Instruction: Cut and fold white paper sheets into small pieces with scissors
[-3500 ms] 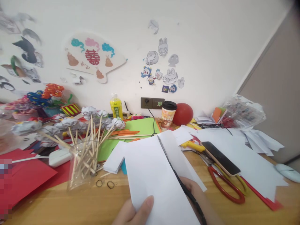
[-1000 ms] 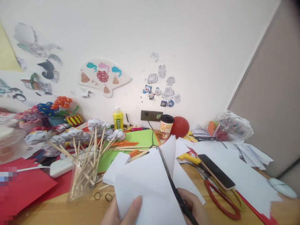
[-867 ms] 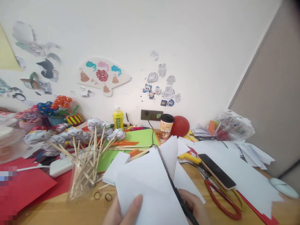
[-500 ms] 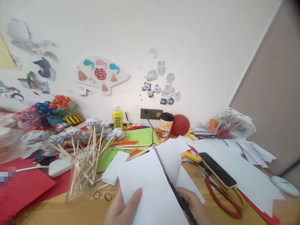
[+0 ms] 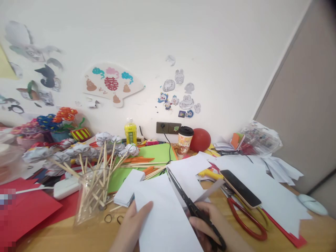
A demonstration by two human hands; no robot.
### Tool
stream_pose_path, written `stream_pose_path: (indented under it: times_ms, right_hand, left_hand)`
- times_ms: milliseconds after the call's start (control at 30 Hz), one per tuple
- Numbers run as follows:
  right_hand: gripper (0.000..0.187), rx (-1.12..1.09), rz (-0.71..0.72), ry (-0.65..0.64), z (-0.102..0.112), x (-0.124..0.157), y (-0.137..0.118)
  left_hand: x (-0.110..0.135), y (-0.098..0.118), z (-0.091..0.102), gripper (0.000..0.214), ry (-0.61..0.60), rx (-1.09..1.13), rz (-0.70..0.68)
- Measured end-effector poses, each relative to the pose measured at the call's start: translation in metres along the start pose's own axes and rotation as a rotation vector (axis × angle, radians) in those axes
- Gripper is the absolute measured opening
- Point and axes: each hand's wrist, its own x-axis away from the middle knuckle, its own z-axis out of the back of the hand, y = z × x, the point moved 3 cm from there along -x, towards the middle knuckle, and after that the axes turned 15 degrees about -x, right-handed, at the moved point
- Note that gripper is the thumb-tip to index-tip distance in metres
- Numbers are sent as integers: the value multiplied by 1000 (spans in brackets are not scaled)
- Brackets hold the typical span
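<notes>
My left hand point(image 5: 133, 224) pinches the left edge of a white paper strip point(image 5: 164, 217), thumb on top. My right hand point(image 5: 210, 224) grips black-handled scissors point(image 5: 193, 206) whose blades stand apart, one along the strip's right edge, the other pointing right. A cut-off white piece point(image 5: 190, 169) lies flat on the wooden table point(image 5: 60, 234) just beyond the blades.
A clear cup of wooden sticks point(image 5: 91, 196) stands to the left, red paper point(image 5: 28, 210) beyond it. Red-handled scissors point(image 5: 248, 218) and a phone point(image 5: 240, 187) lie right, among white sheets point(image 5: 273, 189). A coffee cup point(image 5: 185, 140), yellow bottle point(image 5: 130, 131) and red ball point(image 5: 201, 139) sit by the wall.
The scissors ran up through the sheet and now stand open. The right-hand piece has come free and dropped flat on the table. My left hand keeps the remaining strip.
</notes>
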Motion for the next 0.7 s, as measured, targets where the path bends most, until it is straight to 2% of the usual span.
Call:
stream_pose_path:
  times_ms: [133, 233, 300, 367, 433, 500, 567, 633, 700]
  right_hand:
    - [40, 129, -96, -207, 17, 14, -27]
    - [38, 269, -57, -340, 31, 26, -47]
    - [42, 274, 14, -348, 40, 31, -57]
    - [51, 202, 112, -270, 50, 30, -64]
    - [54, 224, 182, -110, 61, 23, -66]
    - [46, 509, 168, 125, 75, 11, -63]
    - [36, 885, 84, 334, 90, -1, -57]
    - [35, 1086, 33, 404, 100, -12, -48]
    - [44, 1155, 20, 396, 105, -19, -38]
  left_hand:
    - [5, 12, 2, 25, -9, 35, -52]
    - [5, 20, 8, 20, 41, 13, -148]
    - [-2, 22, 14, 22, 59, 3, -178]
    - [-12, 22, 21, 24, 89, -2, -170]
    - [-23, 22, 29, 24, 153, -23, -173]
    - [-34, 25, 37, 23, 199, -51, -246]
    - [-42, 28, 43, 23, 242, -72, -296]
    - [-49, 31, 49, 22, 277, -86, -324]
    - [-54, 34, 54, 22, 292, -95, -352]
